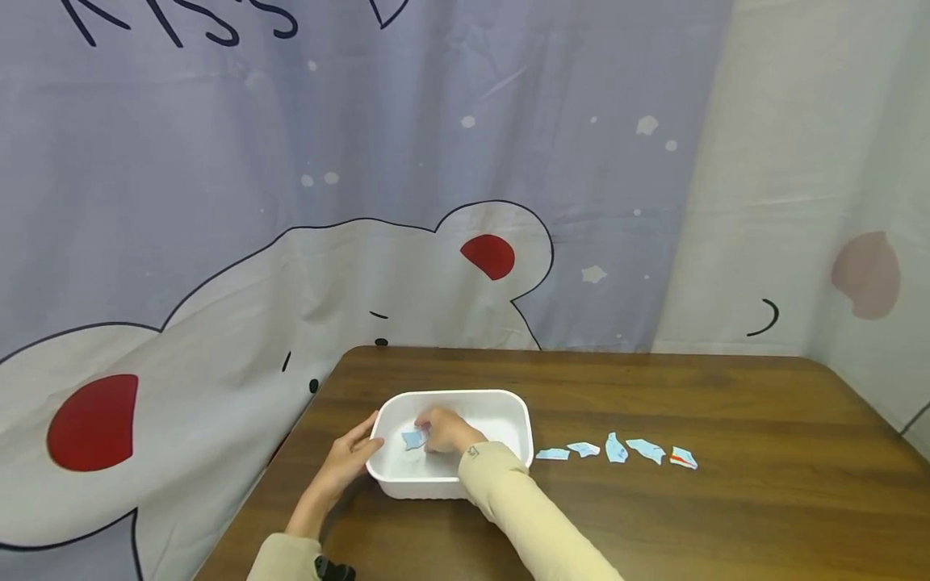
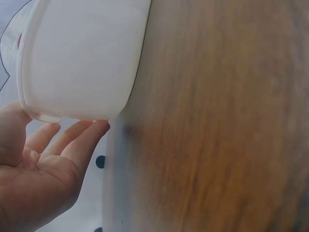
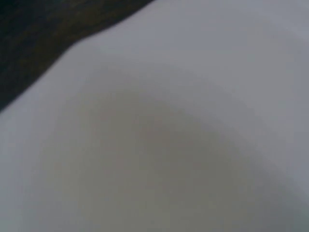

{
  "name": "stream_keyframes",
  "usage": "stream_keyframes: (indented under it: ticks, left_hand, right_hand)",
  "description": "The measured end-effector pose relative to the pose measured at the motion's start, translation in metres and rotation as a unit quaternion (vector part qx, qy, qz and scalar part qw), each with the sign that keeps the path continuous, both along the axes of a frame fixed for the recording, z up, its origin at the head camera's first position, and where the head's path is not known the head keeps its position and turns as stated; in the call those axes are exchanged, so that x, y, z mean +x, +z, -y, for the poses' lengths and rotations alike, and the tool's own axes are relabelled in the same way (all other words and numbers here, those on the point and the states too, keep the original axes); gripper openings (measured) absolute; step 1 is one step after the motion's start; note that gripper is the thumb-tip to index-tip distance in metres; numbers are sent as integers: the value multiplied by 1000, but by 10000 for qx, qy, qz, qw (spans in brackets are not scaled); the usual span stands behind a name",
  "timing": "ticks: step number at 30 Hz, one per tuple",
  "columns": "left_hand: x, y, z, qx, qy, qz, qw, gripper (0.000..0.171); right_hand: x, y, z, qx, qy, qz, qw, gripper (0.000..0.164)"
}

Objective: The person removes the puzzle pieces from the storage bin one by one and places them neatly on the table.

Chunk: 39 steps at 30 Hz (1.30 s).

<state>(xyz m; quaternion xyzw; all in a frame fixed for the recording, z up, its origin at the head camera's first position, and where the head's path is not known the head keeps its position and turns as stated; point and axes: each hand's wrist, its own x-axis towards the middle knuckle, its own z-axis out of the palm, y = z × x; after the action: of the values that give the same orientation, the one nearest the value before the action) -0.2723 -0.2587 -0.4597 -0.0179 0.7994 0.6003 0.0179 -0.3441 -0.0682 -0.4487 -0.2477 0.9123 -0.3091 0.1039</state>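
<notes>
A white plastic tub [image 1: 456,489] stands on the wooden table. My left hand [image 1: 345,458] holds its left end, thumb over the rim and the other fingers along the outer wall. In the left wrist view, the fingertips [image 2: 102,124] of that hand touch the tub's end wall [image 2: 82,58]. Inside the tub, my right hand [image 1: 449,432] reaches down with bent fingers around the right side of a torn light-blue paper piece [image 1: 412,440]. I cannot tell whether the fingers pinch it. The right wrist view shows only blurred white tub wall [image 3: 203,58].
To the right of the tub, several torn blue paper pieces [image 1: 615,448] lie in a row on the table [image 1: 726,508]. The rightmost piece [image 1: 683,457] carries a red stripe. A printed curtain [image 1: 392,145] hangs behind the table's back edge.
</notes>
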Motion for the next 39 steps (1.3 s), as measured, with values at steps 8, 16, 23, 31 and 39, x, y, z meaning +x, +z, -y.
stream_keyframes:
  ticks: [8,16,23,31,39]
  left_hand:
    - [1,0,0,45,1,21,10000,58]
    - [2,1,1,-16,-45,30,10000,58]
    - [2,1,2,18,-54,14,10000,58]
    - [1,3,1,-46,-58,14,10000,59]
    - [1,3,0,-58,-21,33,10000,58]
  right_hand:
    - [3,2,-2,-103,-8,-14,9999,27]
    - [3,-3,3,265,-119,-320,9991,31]
    - [4,-4,4,239,-283,-158,9992,23]
    - [3,-2,3,224,-278,-248,9991,19]
    - [3,-2,3,207,-279,-282,9990,18]
